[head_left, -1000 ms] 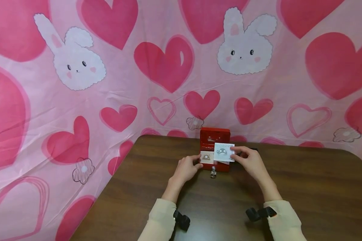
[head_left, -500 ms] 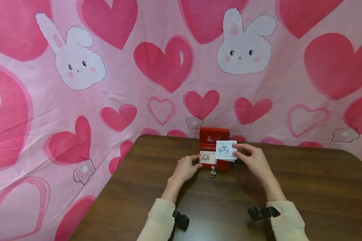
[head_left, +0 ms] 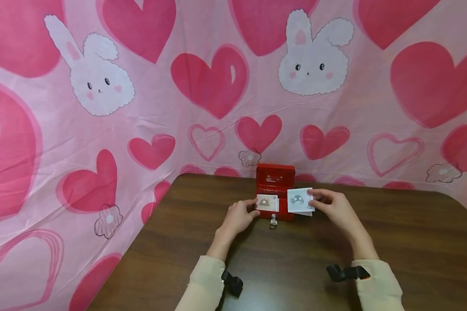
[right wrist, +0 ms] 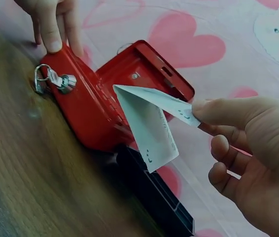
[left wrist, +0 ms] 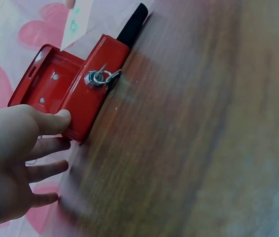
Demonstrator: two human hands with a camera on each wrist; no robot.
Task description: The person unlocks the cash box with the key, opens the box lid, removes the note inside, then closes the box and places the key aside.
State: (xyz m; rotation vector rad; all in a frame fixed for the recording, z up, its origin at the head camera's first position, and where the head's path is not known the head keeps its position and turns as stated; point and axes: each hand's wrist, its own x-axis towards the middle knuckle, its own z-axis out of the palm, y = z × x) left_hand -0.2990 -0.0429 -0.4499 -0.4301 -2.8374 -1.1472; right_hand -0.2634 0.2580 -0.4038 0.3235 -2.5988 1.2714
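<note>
A small red cash box (head_left: 274, 186) stands open on the brown table (head_left: 295, 268), its lid upright and a key (head_left: 273, 222) in the front lock. A picture card (head_left: 267, 202) lies in the box's left half. My left hand (head_left: 238, 217) touches the box's left front corner (left wrist: 75, 126) with thumb and forefinger, the other fingers (left wrist: 43, 170) relaxed. My right hand (head_left: 334, 207) pinches thin white cards (head_left: 299, 201) with a penguin picture, held just right of the box. In the right wrist view the cards (right wrist: 152, 123) hang in the air beside the box (right wrist: 92, 106).
A slim black object (right wrist: 154, 197) lies on the table behind and right of the box, also seen in the left wrist view (left wrist: 132, 24). Pink cloth with hearts and rabbits (head_left: 218, 86) hangs behind the table and on its left. The table's back edge is close behind the box.
My right hand has carried the white cards from over the open box to its right side and a little lower. The left hand and the box have stayed put.
</note>
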